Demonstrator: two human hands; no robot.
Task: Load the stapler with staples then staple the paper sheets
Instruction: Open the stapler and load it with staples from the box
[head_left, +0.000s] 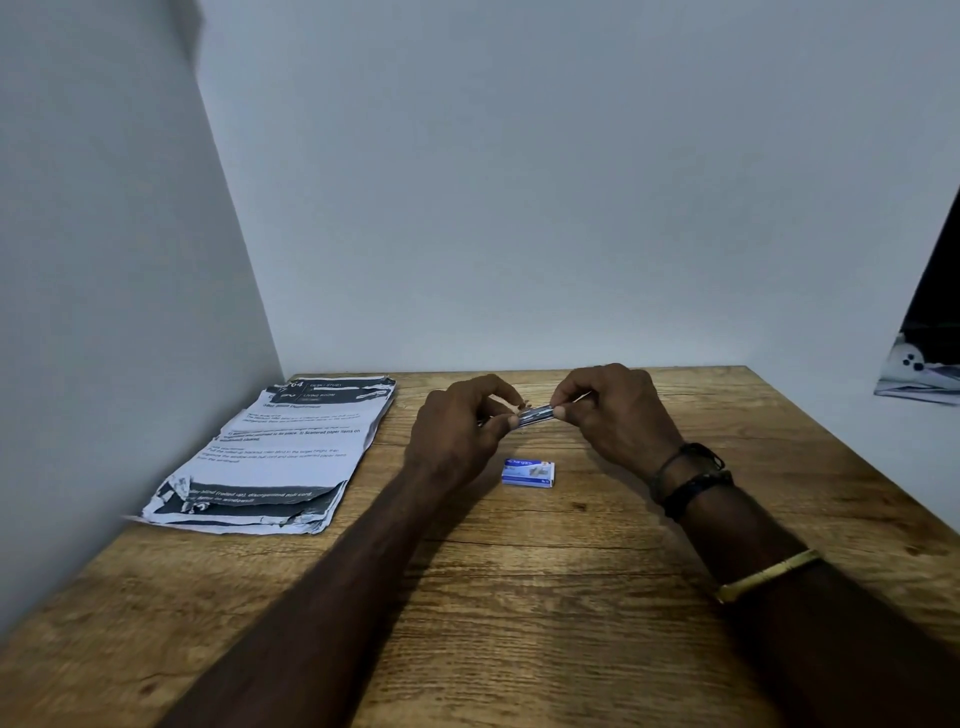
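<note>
The person is holding a small shiny metal thing (535, 414) up over the wooden table (519, 597), near the middle of the frame. The left hand (457, 431) is pinching one end of it and the right hand (613, 410) is pinching the other end, so both hands are closed on it. It is too small and blurry to be sure, but it is looking like a small stapler or a strip of staples being worked between the fingers. I cannot see any other stapler on the table. Just below the hands, the little blue and white staple box (529, 473) is lying flat on the wood, and I cannot tell if it is open. I think the loading part is going on right now and is not finished. The stapling has not started, because the paper sheets (280, 452) are sitting in a rumpled pile at the left of the frame, well apart from the hands, with torn and curled edges at the near end. Nothing is lying between the hands and the pile, so the way there is clear. The wall is close on the left side of the papers. At the right edge of the frame something dark with white spots (924, 364) is poking in, away from the work.
</note>
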